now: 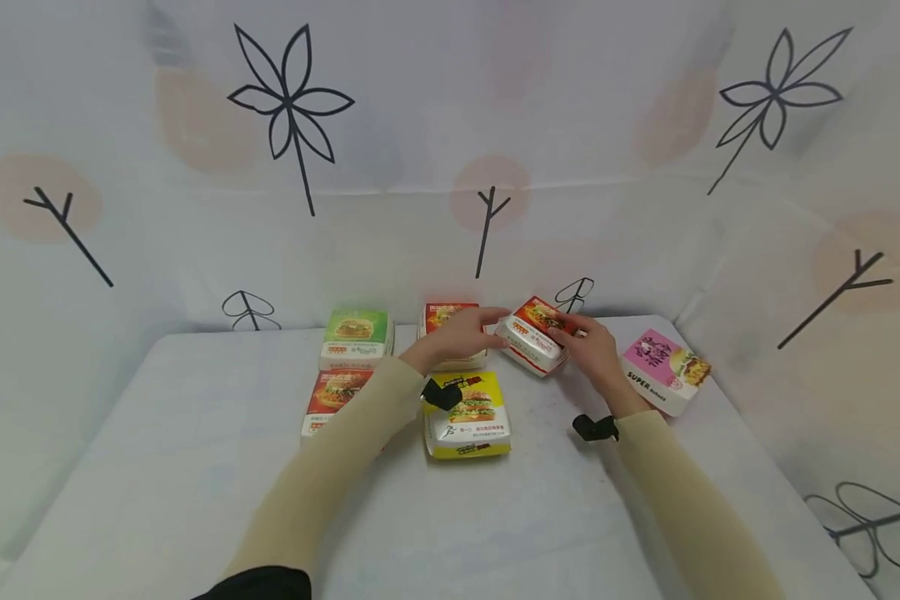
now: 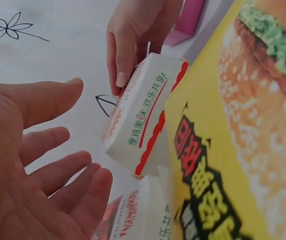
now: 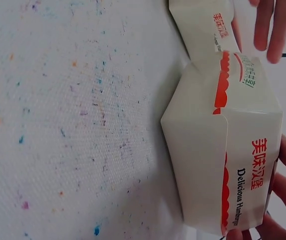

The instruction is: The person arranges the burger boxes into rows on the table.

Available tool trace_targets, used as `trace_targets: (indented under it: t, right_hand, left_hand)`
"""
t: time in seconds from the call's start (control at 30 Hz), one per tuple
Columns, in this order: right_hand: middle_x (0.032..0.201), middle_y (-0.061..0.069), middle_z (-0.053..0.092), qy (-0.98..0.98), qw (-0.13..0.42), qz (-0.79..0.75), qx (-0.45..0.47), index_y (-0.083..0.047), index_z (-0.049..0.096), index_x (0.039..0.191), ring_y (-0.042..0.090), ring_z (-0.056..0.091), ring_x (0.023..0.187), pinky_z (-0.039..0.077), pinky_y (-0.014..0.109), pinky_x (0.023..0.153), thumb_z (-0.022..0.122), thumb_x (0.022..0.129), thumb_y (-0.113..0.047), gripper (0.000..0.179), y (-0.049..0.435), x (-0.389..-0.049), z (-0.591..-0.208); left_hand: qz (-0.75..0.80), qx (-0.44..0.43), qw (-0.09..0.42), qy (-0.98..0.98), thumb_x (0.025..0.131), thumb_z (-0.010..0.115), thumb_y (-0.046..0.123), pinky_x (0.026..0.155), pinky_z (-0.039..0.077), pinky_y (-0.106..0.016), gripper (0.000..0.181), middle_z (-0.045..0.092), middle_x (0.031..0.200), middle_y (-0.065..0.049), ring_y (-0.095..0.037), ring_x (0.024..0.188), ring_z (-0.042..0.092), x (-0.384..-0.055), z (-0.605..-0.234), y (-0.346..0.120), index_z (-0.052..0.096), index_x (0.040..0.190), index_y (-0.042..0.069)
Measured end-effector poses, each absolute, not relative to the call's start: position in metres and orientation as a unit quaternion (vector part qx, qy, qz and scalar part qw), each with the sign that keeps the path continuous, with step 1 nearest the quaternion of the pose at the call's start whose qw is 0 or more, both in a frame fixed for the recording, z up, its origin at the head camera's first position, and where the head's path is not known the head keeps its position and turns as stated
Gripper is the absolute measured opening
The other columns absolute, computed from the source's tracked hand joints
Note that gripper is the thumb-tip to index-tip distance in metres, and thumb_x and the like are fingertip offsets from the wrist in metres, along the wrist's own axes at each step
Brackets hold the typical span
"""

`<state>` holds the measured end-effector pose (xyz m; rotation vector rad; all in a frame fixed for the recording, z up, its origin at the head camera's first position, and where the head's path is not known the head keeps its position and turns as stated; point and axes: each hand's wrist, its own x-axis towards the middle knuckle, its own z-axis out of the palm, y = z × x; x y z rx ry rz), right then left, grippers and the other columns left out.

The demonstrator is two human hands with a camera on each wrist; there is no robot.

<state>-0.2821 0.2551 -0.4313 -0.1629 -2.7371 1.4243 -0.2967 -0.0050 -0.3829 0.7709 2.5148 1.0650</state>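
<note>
Angled red-and-white box (image 1: 528,338): held between both hands, near the far edge of the desk (image 1: 562,517);
Right hand (image 1: 598,354): grip closed round the box's right end;
Left hand (image 1: 453,335): grip wide, fingers spread beside the box;
Pink box (image 1: 664,370): placed right of the right hand

room: tabletop (image 1: 547,517) between sleeves (image 1: 690,500) | obstacle: yellow box (image 1: 468,417) (held red-topped box (image 1: 534,337) beyond)

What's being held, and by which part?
The right hand holds a red-topped burger box by its right end, as the head view shows; the left hand holds nothing.
</note>
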Motion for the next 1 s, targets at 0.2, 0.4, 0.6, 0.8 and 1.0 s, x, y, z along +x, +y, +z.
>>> trace_targets:
  t: [0.2, 0.4, 0.6, 0.8, 1.0]
  right_hand:
    - [0.150, 0.017, 0.042, -0.891, 0.037, 0.452, -0.038, -0.013, 0.054, 0.144, 0.038, 0.036, 0.136, 0.032, 0.058, 0.110, 0.065, 0.097, -0.041, 0.056, 0.258, -0.280, -0.431]
    - [0.157, 0.020, 0.031, -0.908, 0.010, 0.418, 0.003, -0.010, 0.046, 0.150, 0.043, 0.026, 0.143, 0.025, 0.062, 0.113, 0.063, 0.098, -0.038, 0.061, 0.258, -0.278, -0.429]
    - [0.163, 0.024, 0.007, -0.931, -0.045, 0.359, 0.047, -0.008, 0.024, 0.158, 0.049, 0.007, 0.146, 0.015, 0.072, 0.110, 0.070, 0.090, -0.041, 0.089, 0.259, -0.278, -0.424]
    - [0.164, 0.023, -0.003, -0.932, -0.048, 0.353, 0.061, -0.006, 0.018, 0.159, 0.049, 0.002, 0.147, 0.013, 0.072, 0.111, 0.078, 0.085, -0.037, 0.100, 0.258, -0.276, -0.428]
    - [0.164, 0.019, -0.012, -0.925, -0.044, 0.372, 0.062, -0.011, 0.017, 0.160, 0.048, -0.006, 0.148, 0.009, 0.072, 0.111, 0.078, 0.086, -0.034, 0.099, 0.260, -0.274, -0.432]
  left_hand:
    - [0.382, 0.246, 0.165, 0.876, 0.096, 0.067, 0.033, 0.114, 0.032, -0.046, 0.064, 0.043, 0.154, -0.004, -0.024, 0.141, 0.039, -0.299, -0.388, 0.003, 0.041, 0.154, 0.024]
    - [0.418, 0.245, 0.196, 0.853, 0.097, 0.067, 0.030, 0.115, 0.032, -0.040, 0.064, 0.042, 0.155, -0.001, -0.020, 0.141, 0.039, -0.299, -0.393, 0.003, 0.040, 0.154, 0.020]
    - [0.432, 0.243, 0.204, 0.844, 0.097, 0.066, 0.031, 0.113, 0.034, -0.038, 0.063, 0.044, 0.154, 0.000, -0.017, 0.140, 0.041, -0.296, -0.393, 0.004, 0.041, 0.153, 0.018]
    - [0.427, 0.250, 0.202, 0.845, 0.097, 0.067, 0.032, 0.112, 0.036, -0.035, 0.063, 0.044, 0.154, 0.001, -0.016, 0.138, 0.043, -0.292, -0.395, 0.002, 0.041, 0.153, 0.018]
    - [0.413, 0.248, 0.189, 0.856, 0.096, 0.068, 0.031, 0.112, 0.036, -0.035, 0.062, 0.045, 0.153, 0.001, -0.015, 0.138, 0.043, -0.289, -0.396, 0.001, 0.044, 0.152, 0.019]
